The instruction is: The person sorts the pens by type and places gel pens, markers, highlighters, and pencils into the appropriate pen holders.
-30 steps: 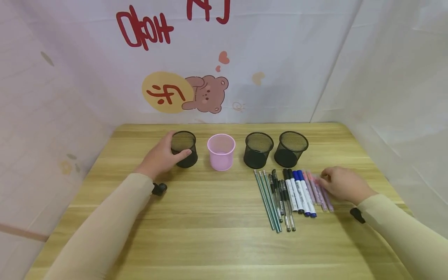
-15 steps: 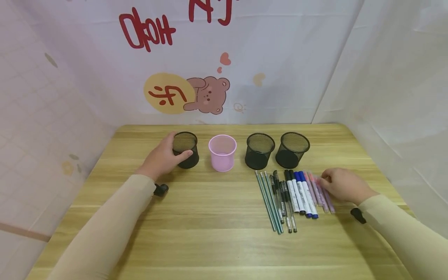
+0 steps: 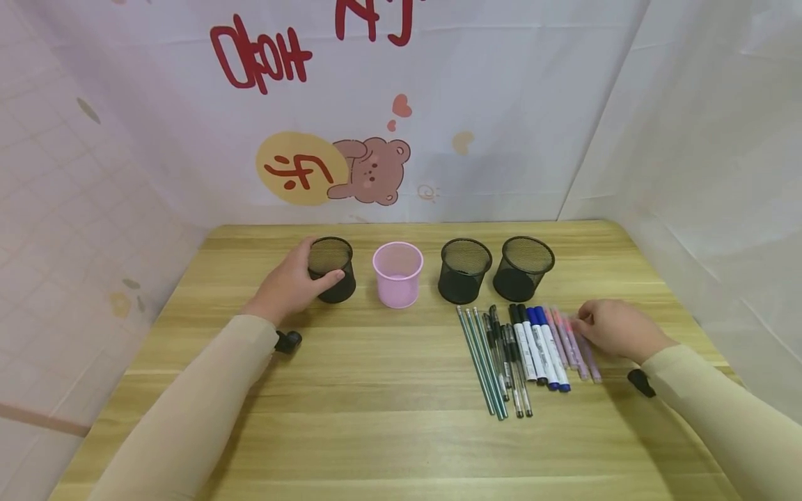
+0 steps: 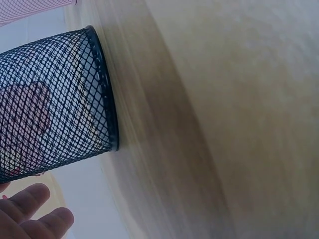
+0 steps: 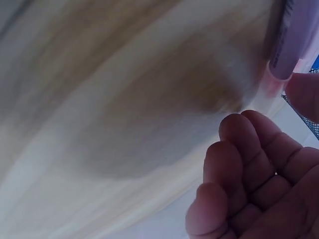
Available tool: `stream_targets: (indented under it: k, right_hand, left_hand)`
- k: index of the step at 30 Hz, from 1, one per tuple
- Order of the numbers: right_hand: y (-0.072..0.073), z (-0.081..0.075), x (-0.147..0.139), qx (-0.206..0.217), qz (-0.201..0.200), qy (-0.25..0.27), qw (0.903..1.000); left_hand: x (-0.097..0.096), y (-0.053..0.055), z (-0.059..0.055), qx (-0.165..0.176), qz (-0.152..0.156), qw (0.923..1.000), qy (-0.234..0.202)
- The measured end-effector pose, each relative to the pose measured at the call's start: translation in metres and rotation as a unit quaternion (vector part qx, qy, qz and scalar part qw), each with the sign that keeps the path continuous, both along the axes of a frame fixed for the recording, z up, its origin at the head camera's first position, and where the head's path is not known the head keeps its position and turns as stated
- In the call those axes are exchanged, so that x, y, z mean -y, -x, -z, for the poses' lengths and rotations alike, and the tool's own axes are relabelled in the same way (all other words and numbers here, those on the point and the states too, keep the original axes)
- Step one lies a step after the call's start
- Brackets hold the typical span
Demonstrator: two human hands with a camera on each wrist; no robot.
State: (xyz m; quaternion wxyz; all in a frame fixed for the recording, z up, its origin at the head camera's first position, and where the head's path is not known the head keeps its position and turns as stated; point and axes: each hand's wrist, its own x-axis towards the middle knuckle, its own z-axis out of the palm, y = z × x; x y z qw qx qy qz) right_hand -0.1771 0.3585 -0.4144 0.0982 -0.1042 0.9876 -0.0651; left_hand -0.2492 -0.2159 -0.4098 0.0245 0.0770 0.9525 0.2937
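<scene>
My left hand [image 3: 288,282] holds a black mesh pen holder [image 3: 337,289] at the left end of the row, thumb across its front. In the left wrist view, two fingertips [image 4: 55,221] stand apart from the mesh wall. My right hand [image 3: 623,328] is at the upper end of the outermost light purple pen [image 3: 589,358]. Seen from the right wrist, the thumb [image 5: 304,97] touches the clear, pinkish cap end of a purple pen [image 5: 294,40], with the fingertips close by; the exact contact is partly hidden. Several similar pink-purple pens [image 3: 564,341] lie beside it.
A pink pen holder [image 3: 397,289] and two black mesh ones, middle [image 3: 462,282] and right [image 3: 519,282], stand upright along the back. Left of the purple pens lie blue-capped markers [image 3: 548,348], black-capped markers [image 3: 525,344], black gel pens [image 3: 507,362] and green pencils [image 3: 482,362].
Both hands stay almost where they were. The outermost purple pen lies very slightly further right, a little more apart from its neighbours.
</scene>
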Motion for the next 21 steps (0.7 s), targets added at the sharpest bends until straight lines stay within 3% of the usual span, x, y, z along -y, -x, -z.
stream_targets:
  k: [13,21]
  right_hand:
    - [-0.0014,-0.0045,-0.0019,0.035,0.022,-0.01,0.9991]
    - [-0.0024,-0.0057,0.0004,0.024,0.024,0.001,0.9994]
  left_hand:
    - [0.0005,0.0016,0.0017,-0.004,0.0,1.0,-0.005]
    - [-0.0003,0.0017,0.0018,-0.009,0.0,0.9999,-0.009]
